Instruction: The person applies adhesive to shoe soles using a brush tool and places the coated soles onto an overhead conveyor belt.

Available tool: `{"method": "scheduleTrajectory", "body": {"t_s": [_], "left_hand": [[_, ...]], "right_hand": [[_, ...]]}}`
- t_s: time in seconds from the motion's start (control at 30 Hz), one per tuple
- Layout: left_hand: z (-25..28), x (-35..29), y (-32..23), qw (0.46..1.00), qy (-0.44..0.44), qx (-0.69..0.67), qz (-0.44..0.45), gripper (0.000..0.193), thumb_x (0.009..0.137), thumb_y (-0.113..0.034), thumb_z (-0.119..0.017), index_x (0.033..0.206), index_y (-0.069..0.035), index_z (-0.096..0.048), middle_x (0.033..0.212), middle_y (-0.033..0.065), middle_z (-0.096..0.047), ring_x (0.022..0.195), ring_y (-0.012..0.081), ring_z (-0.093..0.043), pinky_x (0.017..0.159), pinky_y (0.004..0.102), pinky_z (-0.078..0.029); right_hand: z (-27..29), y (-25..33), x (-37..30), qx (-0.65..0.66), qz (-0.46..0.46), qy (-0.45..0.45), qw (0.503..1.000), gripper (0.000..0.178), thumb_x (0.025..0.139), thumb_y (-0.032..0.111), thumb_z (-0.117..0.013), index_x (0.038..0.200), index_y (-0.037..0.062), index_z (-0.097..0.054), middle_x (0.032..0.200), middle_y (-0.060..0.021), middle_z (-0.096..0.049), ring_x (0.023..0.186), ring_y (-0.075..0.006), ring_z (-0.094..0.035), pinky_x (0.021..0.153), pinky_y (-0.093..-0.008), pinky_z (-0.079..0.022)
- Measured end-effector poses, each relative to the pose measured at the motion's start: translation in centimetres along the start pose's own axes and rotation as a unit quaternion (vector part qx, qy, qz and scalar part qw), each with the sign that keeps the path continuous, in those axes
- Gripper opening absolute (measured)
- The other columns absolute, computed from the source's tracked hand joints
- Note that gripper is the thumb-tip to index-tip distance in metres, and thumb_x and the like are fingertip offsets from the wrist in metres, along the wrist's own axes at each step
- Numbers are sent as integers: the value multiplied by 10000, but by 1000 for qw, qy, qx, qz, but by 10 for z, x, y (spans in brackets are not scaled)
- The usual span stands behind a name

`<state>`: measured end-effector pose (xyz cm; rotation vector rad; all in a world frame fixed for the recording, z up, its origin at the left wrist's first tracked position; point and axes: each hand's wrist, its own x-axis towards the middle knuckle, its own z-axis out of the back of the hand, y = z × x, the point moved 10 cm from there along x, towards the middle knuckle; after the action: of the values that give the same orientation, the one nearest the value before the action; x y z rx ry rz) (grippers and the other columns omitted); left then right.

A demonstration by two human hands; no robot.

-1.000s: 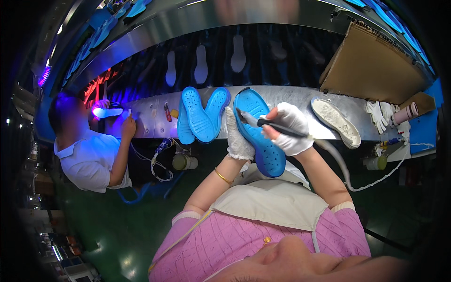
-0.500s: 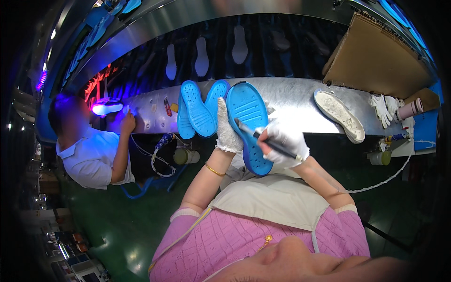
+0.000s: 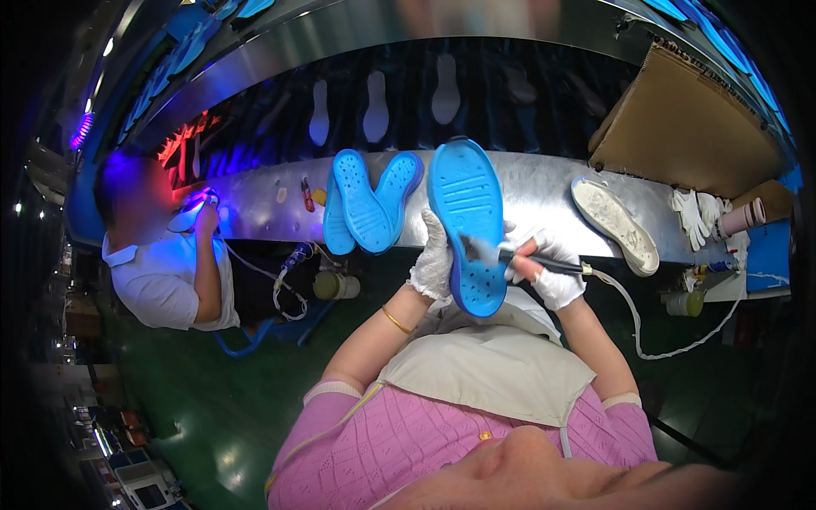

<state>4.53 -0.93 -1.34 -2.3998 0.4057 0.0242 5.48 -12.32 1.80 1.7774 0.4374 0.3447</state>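
Observation:
My gloved left hand [image 3: 432, 259] grips a blue shoe sole [image 3: 466, 191] by its left edge, its ridged and dimpled inner face turned up. In my right hand [image 3: 552, 270], in a white glove with bare fingertips, is a brush [image 3: 544, 263] with a black handle. Its pale bristles lie over the lower half of the sole, near the left rim. A white hose [image 3: 636, 316] runs from the handle's end. Left of the held sole, several more blue soles [image 3: 364, 204] overlap on the metal bench [image 3: 531, 191].
A white sole [image 3: 619, 223] lies on the bench at right, beside white gloves [image 3: 690, 212] and a pink roll [image 3: 741, 218]. Behind them stands a cardboard box [image 3: 693, 119]. Grey soles [image 3: 376, 106] lie on the dark surface beyond the bench. A co-worker [image 3: 166, 263] sits at left.
The brush has swung flatter and its bristles have moved down the sole. My left hand grips lower on the sole. The co-worker's hand has moved left to the lit sole.

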Motion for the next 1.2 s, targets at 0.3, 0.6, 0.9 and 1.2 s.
{"method": "scheduleTrajectory", "body": {"t_s": [0.3,0.6,0.9,1.2], "left_hand": [[11,2,-54,983,-61,-92,-148,1121,596,-912,-310,1353,-86,-322,1225,185,-504,1086,355,-540,939,503,-458],[-23,33,-84,967,94,-130,-199,1189,509,-918,-375,1307,-36,-405,1193,159,-556,1004,320,-593,905,462,-486],[-37,48,-96,961,158,-63,-217,1121,547,-846,-493,1347,-73,-359,1231,197,-523,1079,365,-564,935,470,-479],[-45,44,-116,962,180,20,-204,1195,485,-844,-538,1346,-39,-337,1213,206,-527,1074,372,-564,882,461,-514]], "right_hand": [[-48,20,18,-29,33,126,991,135,744,-3,-711,848,46,-641,797,-61,-651,677,-126,-606,606,-243,-488],[-25,8,18,49,-19,51,997,123,769,20,-673,847,42,-582,781,-63,-585,576,-115,-576,510,-219,-470],[-4,22,9,-29,112,-51,992,136,761,2,-665,821,44,-550,723,-88,-602,573,-120,-579,515,-214,-452],[5,36,36,48,98,-35,993,160,769,-25,-631,866,44,-524,893,-112,-603,727,-162,-620,654,-241,-499]]}}
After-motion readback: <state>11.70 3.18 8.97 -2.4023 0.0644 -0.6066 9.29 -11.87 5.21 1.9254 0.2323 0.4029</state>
